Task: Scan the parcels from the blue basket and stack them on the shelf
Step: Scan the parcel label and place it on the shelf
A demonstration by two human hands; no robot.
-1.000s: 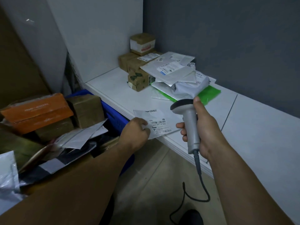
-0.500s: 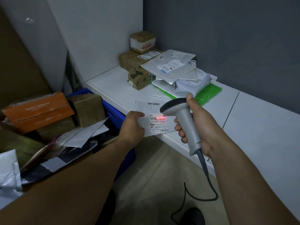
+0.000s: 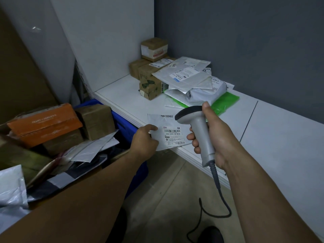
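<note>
Now the flat white plastic mailer parcel (image 3: 164, 122) shows no red scan line on its printed label (image 3: 174, 136), unlike half a second ago. The left hand (image 3: 143, 140) pinches its left side at the front edge of the white shelf (image 3: 122, 97). The right hand (image 3: 215, 137) is curled round the grey handheld scanner (image 3: 199, 132), drawn slightly back.

Both forearms are bare, ending in the left hand (image 3: 143, 142) and right hand (image 3: 218, 135); a dark shoe (image 3: 213, 234) shows nearest.
</note>
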